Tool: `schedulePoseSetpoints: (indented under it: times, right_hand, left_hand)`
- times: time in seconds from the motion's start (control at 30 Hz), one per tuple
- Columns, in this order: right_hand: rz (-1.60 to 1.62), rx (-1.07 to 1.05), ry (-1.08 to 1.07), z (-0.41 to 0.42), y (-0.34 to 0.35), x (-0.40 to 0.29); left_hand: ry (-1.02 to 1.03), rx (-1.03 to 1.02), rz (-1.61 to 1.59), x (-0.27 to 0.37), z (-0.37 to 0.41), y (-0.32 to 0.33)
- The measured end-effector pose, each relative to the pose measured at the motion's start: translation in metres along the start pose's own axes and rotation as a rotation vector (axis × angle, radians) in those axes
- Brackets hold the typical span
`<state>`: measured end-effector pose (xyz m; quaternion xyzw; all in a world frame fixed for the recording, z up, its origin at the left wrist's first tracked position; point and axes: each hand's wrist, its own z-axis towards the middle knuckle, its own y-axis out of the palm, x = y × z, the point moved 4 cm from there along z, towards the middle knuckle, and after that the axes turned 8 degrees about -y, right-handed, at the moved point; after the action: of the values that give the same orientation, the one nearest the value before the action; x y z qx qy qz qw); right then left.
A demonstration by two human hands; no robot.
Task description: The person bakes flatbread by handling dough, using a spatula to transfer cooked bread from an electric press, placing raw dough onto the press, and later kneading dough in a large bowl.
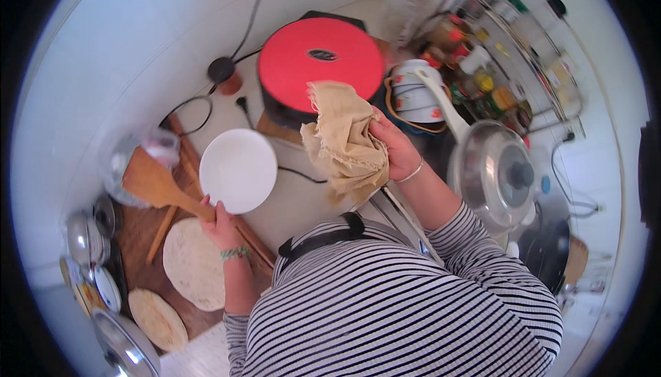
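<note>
My left hand (222, 228) grips the handle of a wooden spatula (164, 183), whose broad blade points up to the left. A white plate (238, 170) meets the fingers of that hand at its near rim; whether they grip it too I cannot tell. A crumpled tan cloth (347, 142) with frayed edges is bunched in my right hand (395, 144). Just beyond the cloth sits a round electric griddle with a red lid (320, 51), lid down. The cloth hides part of the lid's near edge.
Left, a wooden board (147, 268) bears a flat dough round (193, 268), a rolling pin (162, 232) and a browned flatbread (157, 319). Right stand stacked bowls (418, 90), a lidded pan (493, 170) and a rack of jars (490, 85). Power cords (250, 13) trail behind.
</note>
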<state>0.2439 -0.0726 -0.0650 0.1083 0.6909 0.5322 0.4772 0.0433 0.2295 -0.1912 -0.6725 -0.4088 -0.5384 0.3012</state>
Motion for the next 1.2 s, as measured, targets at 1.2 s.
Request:
schedulePoseSetpoints:
  times: [1.2]
  right_hand:
    - [-0.84,-0.164,-0.349,0.01,0.073,0.057]
  left_hand:
    - [0.502,-0.774,0.338,0.13,-0.103,0.17]
